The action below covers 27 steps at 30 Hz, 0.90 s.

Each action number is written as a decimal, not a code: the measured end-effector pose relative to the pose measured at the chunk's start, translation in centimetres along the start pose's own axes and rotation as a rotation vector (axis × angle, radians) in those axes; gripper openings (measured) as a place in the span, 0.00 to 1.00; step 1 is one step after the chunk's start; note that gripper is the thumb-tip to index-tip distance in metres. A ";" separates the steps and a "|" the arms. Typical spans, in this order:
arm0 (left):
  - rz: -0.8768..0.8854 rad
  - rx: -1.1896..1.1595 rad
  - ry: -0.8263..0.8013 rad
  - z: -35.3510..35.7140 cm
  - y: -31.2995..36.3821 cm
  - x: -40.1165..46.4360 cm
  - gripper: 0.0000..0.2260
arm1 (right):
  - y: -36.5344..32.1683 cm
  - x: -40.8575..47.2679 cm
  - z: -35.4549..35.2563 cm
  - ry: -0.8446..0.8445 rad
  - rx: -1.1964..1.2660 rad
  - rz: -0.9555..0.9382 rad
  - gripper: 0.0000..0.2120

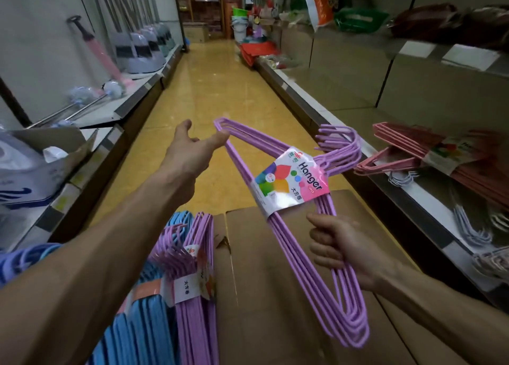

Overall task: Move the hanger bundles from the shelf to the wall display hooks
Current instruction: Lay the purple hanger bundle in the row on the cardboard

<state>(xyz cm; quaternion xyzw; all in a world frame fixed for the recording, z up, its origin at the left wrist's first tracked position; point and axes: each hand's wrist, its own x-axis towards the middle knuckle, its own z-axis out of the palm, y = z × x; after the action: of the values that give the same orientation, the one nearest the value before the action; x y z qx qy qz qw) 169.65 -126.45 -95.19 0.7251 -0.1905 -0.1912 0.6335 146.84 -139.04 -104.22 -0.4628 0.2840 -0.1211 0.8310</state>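
At lower left, blue and purple hanger bundles [176,295] hang from our left forearm. Our left hand [190,147] reaches out, fingers loose, toward the purple hanger bundle [292,199] our right hand [344,250] grips. Pink bundles [429,155] still wait on the shelf [429,199]; we judge no hanging begun.

held hanger bundle [292,196] spanning between left hand [190,149] and right hand [338,243] | cardboard box [275,295] lying under both hands | shelf bundle [429,155] sitting right of right hand | stacked bundles [190,282] lying below left forearm
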 end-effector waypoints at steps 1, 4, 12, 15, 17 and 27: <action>-0.001 0.013 -0.009 -0.1 0.0 -0.1 0.41 | 0.4 0.3 0.0 0.096 -0.077 -0.057 0.19; 0.012 0.019 -0.028 0.1 0.3 -0.5 0.34 | 1.8 0.9 -0.2 0.321 -0.363 -0.156 0.16; 0.115 0.190 -0.133 1.4 0.3 -1.9 0.27 | 3.8 0.2 1.2 0.421 -0.786 -0.203 0.09; 0.148 0.270 -0.251 2.5 0.0 -2.7 0.29 | 4.3 0.2 2.7 0.445 -0.818 -0.225 0.11; 0.169 0.318 -0.338 3.6 -0.3 -3.3 0.33 | 4.7 0.2 3.6 0.436 -0.816 -0.233 0.14; 0.378 0.393 -0.247 5.9 -0.6 -3.6 0.30 | 4.8 -0.6 6.6 0.203 -0.546 -0.185 0.16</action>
<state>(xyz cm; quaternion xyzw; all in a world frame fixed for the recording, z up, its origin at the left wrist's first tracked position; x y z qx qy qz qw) 163.58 -129.50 -96.40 0.7568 -0.4310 -0.1162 0.4774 149.89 -131.55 -105.33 -0.6786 0.3443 -0.1609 0.6286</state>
